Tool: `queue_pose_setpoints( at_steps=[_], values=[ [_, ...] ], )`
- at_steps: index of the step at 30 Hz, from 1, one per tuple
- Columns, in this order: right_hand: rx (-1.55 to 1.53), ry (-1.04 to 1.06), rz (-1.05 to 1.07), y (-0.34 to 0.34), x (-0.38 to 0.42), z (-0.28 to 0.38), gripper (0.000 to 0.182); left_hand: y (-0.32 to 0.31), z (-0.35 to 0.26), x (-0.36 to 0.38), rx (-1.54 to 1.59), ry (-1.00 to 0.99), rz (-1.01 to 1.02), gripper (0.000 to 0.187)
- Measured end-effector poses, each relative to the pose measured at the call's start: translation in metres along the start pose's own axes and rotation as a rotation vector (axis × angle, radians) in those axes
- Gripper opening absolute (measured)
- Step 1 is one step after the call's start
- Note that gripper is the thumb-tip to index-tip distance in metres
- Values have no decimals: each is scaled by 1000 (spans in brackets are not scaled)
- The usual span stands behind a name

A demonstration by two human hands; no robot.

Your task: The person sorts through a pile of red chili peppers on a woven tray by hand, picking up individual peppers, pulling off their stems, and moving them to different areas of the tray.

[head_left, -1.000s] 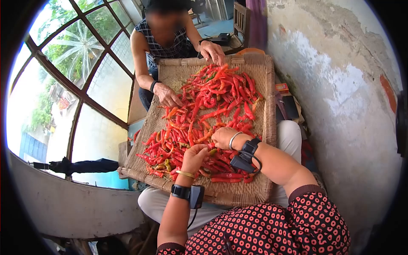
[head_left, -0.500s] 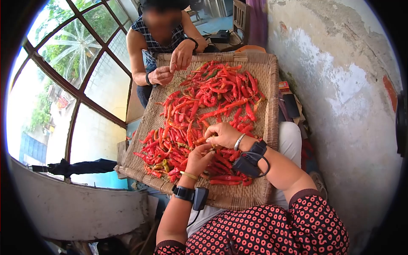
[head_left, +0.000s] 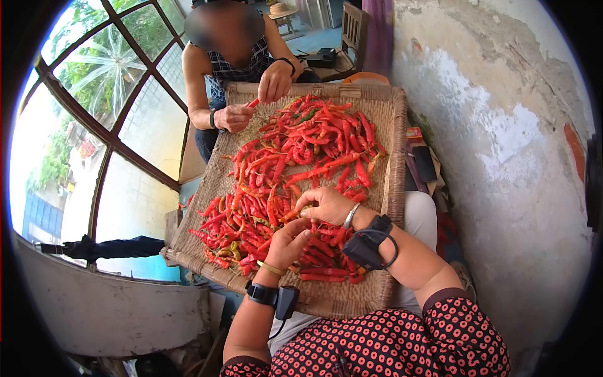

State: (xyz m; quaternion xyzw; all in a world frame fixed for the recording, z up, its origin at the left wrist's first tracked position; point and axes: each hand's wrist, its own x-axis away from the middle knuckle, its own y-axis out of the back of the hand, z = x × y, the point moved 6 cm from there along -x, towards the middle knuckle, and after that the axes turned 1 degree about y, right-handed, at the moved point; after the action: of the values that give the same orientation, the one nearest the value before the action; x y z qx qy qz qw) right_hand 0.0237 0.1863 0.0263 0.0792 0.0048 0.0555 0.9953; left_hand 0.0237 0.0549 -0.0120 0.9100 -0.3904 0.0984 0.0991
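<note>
Red chili peppers (head_left: 251, 210) lie heaped on a square woven tray (head_left: 207, 232) in front of me. A few among them are greenish or yellowish. My left hand (head_left: 287, 244) is over the near part of the heap, its thumb and fingers curled together; anything in them is hidden. Just above and to the right, my right hand (head_left: 328, 206) pinches what looks like a chili pepper with a greenish end. The two sets of fingertips are close together. Both wrists carry black strapped devices and a bangle.
Across the tray sits another person, whose hands (head_left: 254, 100) hold a red chili pepper above the far left corner. A window (head_left: 135, 135) and a folded dark umbrella (head_left: 119, 247) are on the left. A peeling wall (head_left: 490, 138) stands on the right.
My fingertips have shifted slightly, and a greenish bit now shows at my right hand. A red chili pepper now shows in the other person's hands. The whole view has shifted slightly.
</note>
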Motion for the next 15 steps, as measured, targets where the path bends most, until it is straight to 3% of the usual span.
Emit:
queue_pose_setpoints(
  at_steps=[3, 5, 6, 7, 9, 10, 12, 13, 14, 15],
  values=[
    [3, 31, 82, -7, 2, 3, 18, 3, -2, -3, 22, -35, -89, 29],
    [-39, 36, 166, -13, 5, 8, 20, 5, -14, 0, 89, -190, -212, 21],
    [54, 163, 155, -15, 3, 12, 21, 7, -14, 1, 90, -190, -214, 21],
    [54, 164, 155, -14, 3, 11, 21, 4, -12, 1, 26, -142, -128, 17],
    [-31, 23, 208, -16, 3, 5, 18, 2, -4, 0, -37, -95, -44, 13],
    [-29, 23, 208, -17, 3, 4, 18, 4, 0, -2, -74, -178, -60, 15],
    [-39, -6, 118, -13, -2, -3, 23, 6, -4, -2, -110, -265, -77, 17],
    [-35, -6, 118, -13, -3, -6, 23, 8, -3, -1, -18, -149, -82, 12],
    [-149, 21, -27, -4, -6, -7, 27, 9, -2, 1, 75, -34, -87, 12],
    [-261, 50, -171, 5, -6, -5, 31, 10, -9, 4, 76, -38, -90, 12]
  ],
)
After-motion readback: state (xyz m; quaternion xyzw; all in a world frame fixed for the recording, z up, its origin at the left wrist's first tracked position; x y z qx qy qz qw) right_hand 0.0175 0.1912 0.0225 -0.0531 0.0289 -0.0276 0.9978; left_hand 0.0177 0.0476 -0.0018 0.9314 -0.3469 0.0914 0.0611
